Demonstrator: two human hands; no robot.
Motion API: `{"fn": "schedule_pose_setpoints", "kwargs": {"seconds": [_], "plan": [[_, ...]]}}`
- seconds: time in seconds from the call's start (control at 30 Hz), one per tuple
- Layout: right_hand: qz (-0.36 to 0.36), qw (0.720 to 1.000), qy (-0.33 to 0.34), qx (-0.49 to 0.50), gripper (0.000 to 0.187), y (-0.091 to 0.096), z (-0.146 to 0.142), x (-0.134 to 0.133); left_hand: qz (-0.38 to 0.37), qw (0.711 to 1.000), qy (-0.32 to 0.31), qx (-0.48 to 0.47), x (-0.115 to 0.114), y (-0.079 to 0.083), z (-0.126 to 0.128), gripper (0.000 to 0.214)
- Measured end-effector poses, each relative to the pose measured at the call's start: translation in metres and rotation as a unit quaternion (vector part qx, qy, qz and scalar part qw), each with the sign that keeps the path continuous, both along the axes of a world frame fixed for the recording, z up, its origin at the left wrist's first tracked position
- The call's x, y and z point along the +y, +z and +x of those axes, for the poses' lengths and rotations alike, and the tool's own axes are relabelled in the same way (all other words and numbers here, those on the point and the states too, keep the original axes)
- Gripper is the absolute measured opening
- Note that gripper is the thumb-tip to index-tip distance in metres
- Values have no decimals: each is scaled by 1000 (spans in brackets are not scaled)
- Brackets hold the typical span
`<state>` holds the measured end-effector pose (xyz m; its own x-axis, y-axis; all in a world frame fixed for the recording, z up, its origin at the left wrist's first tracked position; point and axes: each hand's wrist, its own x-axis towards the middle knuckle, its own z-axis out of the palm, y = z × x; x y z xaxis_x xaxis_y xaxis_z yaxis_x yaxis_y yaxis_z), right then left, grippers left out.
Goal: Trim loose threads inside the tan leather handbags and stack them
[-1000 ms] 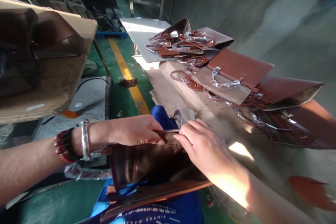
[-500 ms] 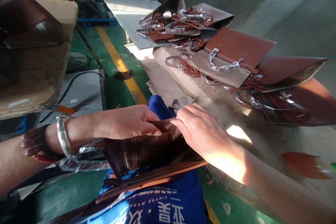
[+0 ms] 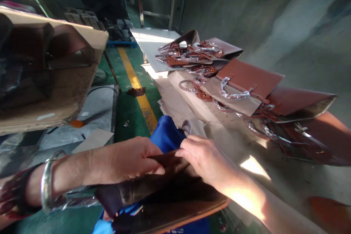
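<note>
A brown handbag (image 3: pixel 175 208) lies over my lap with its mouth spread and its dark lining showing. My left hand (image 3: pixel 134 161) pinches the bag's far edge between thumb and fingers. Close beside it, my right hand (image 3: pixel 203 157) grips the same edge farther right. The near side of the bag hangs lower, over a blue apron. A plastic-wrapped handle (image 3: pixel 76 200) sticks out under my left wrist. The bag's lower part is hidden from view.
At the right, several brown handbags (image 3: pixel 252 73) with plastic-wrapped handles lie along a cardboard-covered surface. On the left stands a worn table (image 3: pixel 82 91) holding more brown bag pieces (image 3: pixel 71 45). A yellow line (image 3: pixel 131 76) crosses the green floor between them.
The view has tilted up, so the surroundings sit lower in the picture. The handbag's mouth appears wider, and both hands still hold its far edge.
</note>
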<state>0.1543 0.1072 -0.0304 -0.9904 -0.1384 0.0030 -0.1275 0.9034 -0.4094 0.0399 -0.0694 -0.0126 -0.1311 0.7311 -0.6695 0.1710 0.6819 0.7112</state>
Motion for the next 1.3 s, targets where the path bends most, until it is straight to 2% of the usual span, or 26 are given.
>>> {"fn": "schedule_pose_setpoints", "kwargs": {"seconds": [0.1, 0.2, 0.3, 0.4, 0.53, 0.57, 0.67, 0.73, 0.8, 0.87, 0.93, 1.03, 1.13, 1.2, 1.3], "plan": [[-20, 999, 27, 20, 28, 0, 1, -4, 3, 1000, -15, -10, -1, 13, 1, 31], [-25, 998, 48, 46, 24, -1, 3, -8, 59, 997, -43, 38, 9, 18, 2, 22], [-21, 995, 74, 67, 22, -6, 5, -8, 91, 986, -100, 102, 22, 13, 3, 15], [11, 995, 57, 81, 22, -7, 7, -5, 109, 978, -121, 127, 31, 3, 2, 21], [67, 984, -38, 160, 29, 3, 11, -12, 128, 985, -71, 91, 32, -9, -7, 24], [69, 978, -43, 192, 29, 5, 12, -19, 122, 988, -49, 80, 32, -12, -10, 23], [42, 959, 21, 280, 25, 0, 16, -49, 107, 992, 8, 62, 31, -20, -21, 21], [55, 946, 7, 318, 20, -12, 18, -66, 108, 992, 21, 61, 29, -22, -26, 22], [94, 943, -2, 318, 20, -22, 18, -71, 108, 992, 30, 62, 27, -24, -31, 22], [113, 941, 82, 307, 23, -24, 17, -60, 108, 991, 47, 61, 23, -24, -36, 21], [118, 939, 157, 283, 23, -13, 15, -36, 107, 990, 70, 57, 18, -23, -43, 21], [105, 964, 166, 182, 18, 19, 13, 5, 109, 988, 106, 35, 8, -17, -56, 25], [108, 979, 147, 87, 24, 44, 15, 38, 111, 984, 137, 21, -3, -4, -61, 29], [110, 981, 142, 75, 26, 45, 20, 56, 107, 983, 148, 12, -9, 6, -56, 30], [85, 975, 145, 143, 22, 20, 36, 77, 89, 985, 151, -3, -13, 17, -35, 24]]}}
